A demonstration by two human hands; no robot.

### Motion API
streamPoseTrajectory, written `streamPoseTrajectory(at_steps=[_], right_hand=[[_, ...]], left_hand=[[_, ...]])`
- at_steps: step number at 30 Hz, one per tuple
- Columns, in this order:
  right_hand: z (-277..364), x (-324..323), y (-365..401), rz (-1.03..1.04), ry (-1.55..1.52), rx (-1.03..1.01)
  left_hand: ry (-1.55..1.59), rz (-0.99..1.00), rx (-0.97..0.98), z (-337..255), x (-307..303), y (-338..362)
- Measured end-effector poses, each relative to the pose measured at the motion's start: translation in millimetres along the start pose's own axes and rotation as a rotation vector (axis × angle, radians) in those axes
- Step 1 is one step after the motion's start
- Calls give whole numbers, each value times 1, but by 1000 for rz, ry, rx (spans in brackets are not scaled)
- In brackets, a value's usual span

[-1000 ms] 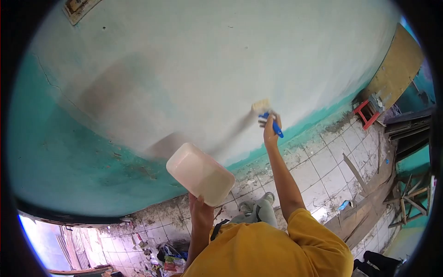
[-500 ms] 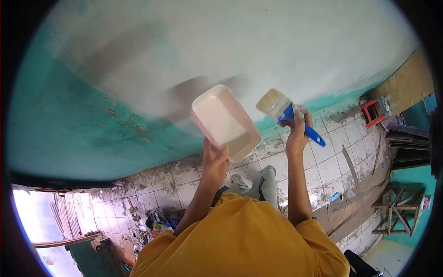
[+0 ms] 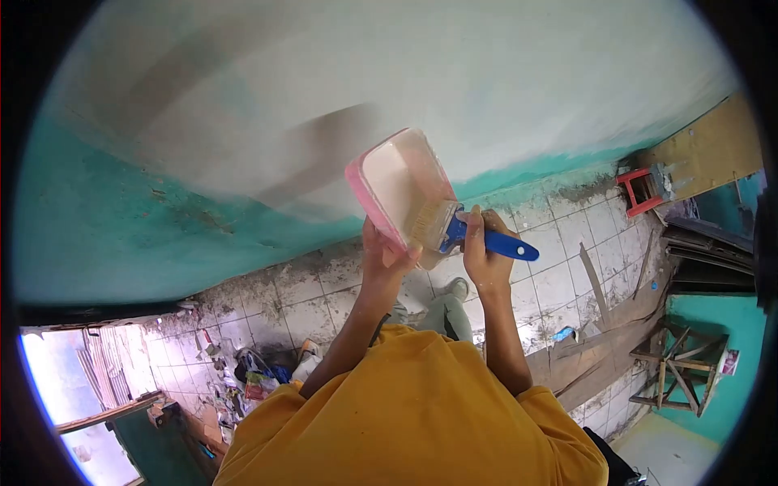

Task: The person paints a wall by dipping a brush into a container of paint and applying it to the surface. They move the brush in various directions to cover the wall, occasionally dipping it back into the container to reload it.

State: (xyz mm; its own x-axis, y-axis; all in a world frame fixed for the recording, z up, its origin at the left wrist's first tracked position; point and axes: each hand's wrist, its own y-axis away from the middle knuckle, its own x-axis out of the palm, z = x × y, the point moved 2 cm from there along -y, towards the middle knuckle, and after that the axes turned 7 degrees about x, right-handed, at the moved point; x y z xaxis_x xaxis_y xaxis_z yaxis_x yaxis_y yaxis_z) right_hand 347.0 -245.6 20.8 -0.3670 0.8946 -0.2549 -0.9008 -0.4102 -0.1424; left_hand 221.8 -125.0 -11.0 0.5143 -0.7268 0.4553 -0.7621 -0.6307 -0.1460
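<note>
A pink plastic tub (image 3: 354,180) with whitish paint (image 3: 386,180) inside is gripped near its lower end by my left hand (image 3: 384,259). My right hand (image 3: 489,243) closes round the blue handle of a wide paintbrush (image 3: 512,245). The brush's pale bristles dip into the tub's right side, over the paint. Behind the tub rises a wall (image 3: 519,89), whitish above and turquoise along its lower part, with shadows of the tub and arms falling on it.
Dirty white tiles (image 3: 535,235) cover the floor around my feet. Assorted clutter (image 3: 263,377) lies at lower left. A red stool (image 3: 638,193) stands by the wall at right, and a wooden frame (image 3: 685,368) sits further down. Brown sheeting (image 3: 604,364) stretches over the floor.
My right hand has brought the brush left and down, so its bristles are now inside the tub. The tub has tilted and shifted slightly; my view has turned a little.
</note>
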Motion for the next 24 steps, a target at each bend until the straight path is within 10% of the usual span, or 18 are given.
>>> streamPoseTrajectory(at_steps=[11, 24], right_hand=[[-35, -81, -69, 78, 68, -39], [-56, -158, -119, -16, -321, 226]], left_hand=[[-242, -48, 3, 63, 81, -22], [229, -264, -1, 93, 148, -35]])
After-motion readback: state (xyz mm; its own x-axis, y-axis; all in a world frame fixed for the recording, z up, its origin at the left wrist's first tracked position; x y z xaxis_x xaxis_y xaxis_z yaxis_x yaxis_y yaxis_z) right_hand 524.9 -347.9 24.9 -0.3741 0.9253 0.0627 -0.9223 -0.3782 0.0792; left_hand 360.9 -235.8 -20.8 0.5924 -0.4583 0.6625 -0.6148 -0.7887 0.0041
